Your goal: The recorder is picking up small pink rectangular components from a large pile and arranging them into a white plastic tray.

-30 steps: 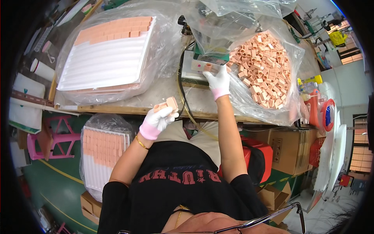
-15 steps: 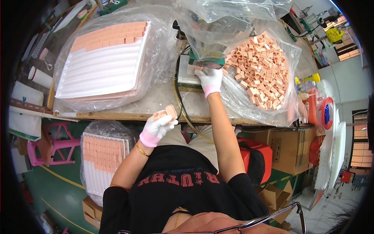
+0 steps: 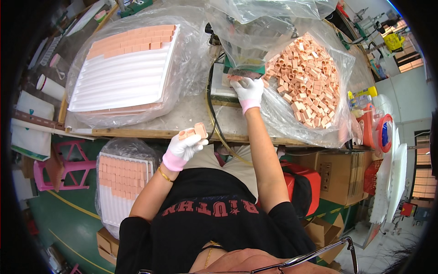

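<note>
STEP: apparently positioning work at green box-shaped machine point(image 3: 248, 74) | White-gloved right hand point(image 3: 249, 90): fingers bent there, grip cannot be told | White-gloved left hand point(image 3: 186, 148): clamped on peach round-bored blocks point(image 3: 199, 129), worktop's point(image 3: 191, 107) front edge | NEXT: likely calls for fingertip clearance

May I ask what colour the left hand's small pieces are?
The pieces are pale peach, seen in the head view.

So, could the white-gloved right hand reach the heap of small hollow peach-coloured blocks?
Probably yes: the heap lies just beside the right hand, its near side apparently uncovered.
</note>
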The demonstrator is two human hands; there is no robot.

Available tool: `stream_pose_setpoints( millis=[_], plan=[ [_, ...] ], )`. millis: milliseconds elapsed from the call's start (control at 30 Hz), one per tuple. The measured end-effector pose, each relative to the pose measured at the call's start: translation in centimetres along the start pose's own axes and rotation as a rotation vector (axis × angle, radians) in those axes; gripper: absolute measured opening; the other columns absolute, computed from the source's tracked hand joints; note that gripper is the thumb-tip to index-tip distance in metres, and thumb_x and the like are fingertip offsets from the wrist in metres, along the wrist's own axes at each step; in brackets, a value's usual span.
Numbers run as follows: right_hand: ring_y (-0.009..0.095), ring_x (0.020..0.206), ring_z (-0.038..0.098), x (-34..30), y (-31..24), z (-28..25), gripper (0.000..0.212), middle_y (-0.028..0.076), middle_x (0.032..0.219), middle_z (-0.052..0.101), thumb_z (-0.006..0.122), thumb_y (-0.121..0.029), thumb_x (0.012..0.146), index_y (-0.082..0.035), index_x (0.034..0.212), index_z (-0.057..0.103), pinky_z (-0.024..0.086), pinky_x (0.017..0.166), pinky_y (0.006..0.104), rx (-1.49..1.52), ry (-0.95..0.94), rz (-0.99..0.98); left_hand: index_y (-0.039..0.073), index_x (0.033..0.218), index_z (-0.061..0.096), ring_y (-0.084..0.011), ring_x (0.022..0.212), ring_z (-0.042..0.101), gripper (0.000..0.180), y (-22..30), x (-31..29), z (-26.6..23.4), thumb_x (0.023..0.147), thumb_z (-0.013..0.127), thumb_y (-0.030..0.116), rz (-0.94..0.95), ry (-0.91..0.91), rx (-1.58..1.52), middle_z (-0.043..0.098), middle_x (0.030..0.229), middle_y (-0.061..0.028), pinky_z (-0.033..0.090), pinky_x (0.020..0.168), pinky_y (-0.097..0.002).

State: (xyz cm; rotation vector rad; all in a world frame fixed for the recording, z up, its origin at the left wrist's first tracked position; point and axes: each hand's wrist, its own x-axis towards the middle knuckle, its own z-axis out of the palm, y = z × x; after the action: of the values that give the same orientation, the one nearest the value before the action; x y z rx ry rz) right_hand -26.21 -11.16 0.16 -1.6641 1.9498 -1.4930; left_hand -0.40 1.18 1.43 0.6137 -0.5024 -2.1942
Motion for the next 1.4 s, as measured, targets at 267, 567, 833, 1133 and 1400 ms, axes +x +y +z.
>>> stream_pose_setpoints(
  millis=[267,567,833,1133,1400],
  plan=[
    [0.029,0.093,0.057,-1.2,-5.5,-4.7,0.028,0.014,0.093,0.065,0.075,-0.031,0.068,-0.003,0.075,0.073,0.044,0.081,0.0357,0.031,-0.377,0.040,-0.004,0.121,0.049,-0.0199,0.086,0.064,0.035,0.6,-0.2,-0.3,0.088,0.058,0.005,0.067,0.029,-0.023,0.061,0.107,-0.0145,0.054,0.065,-0.0214],
    [0.010,0.092,0.058,-7.2,-6.7,-5.6,0.021,0.005,0.114,0.058,0.075,-0.014,0.077,0.002,0.089,0.070,0.047,0.081,0.0253,0.526,-0.818,0.275,-0.003,0.125,0.048,-0.0210,0.091,0.066,0.039,1.4,-1.1,-0.1,0.088,0.059,0.003,0.049,0.066,-0.014,0.062,0.109,-0.0149,0.056,0.070,-0.0229],
    [0.014,0.099,0.056,-7.8,-8.4,-5.5,0.021,0.008,0.115,0.057,0.075,-0.015,0.076,0.002,0.087,0.070,0.045,0.084,0.0268,0.580,-0.872,0.321,-0.003,0.125,0.048,-0.0200,0.089,0.067,0.039,1.9,-2.3,-1.2,0.088,0.057,0.003,0.064,0.126,0.013,0.062,0.110,-0.0160,0.056,0.066,-0.0206],
    [0.018,0.097,0.058,-8.6,-9.7,-4.5,0.021,0.010,0.101,0.064,0.075,-0.020,0.075,0.000,0.081,0.070,0.045,0.086,0.0301,0.558,-0.915,0.233,-0.002,0.118,0.054,-0.0184,0.090,0.066,0.033,2.9,-6.6,-1.8,0.087,0.062,0.005,0.082,0.251,0.123,0.064,0.102,-0.0111,0.056,0.070,-0.0233],
    [0.020,0.109,0.054,-8.8,-7.4,-5.8,0.019,0.012,0.117,0.059,0.070,-0.008,0.078,0.003,0.093,0.069,0.039,0.095,0.0315,0.582,-0.947,0.282,0.001,0.105,0.063,-0.0127,0.073,0.063,0.034,3.2,-23.9,-15.7,0.075,0.070,0.014,-0.092,1.090,1.060,0.066,0.086,-0.0084,0.051,0.067,-0.0263]
  ],
)
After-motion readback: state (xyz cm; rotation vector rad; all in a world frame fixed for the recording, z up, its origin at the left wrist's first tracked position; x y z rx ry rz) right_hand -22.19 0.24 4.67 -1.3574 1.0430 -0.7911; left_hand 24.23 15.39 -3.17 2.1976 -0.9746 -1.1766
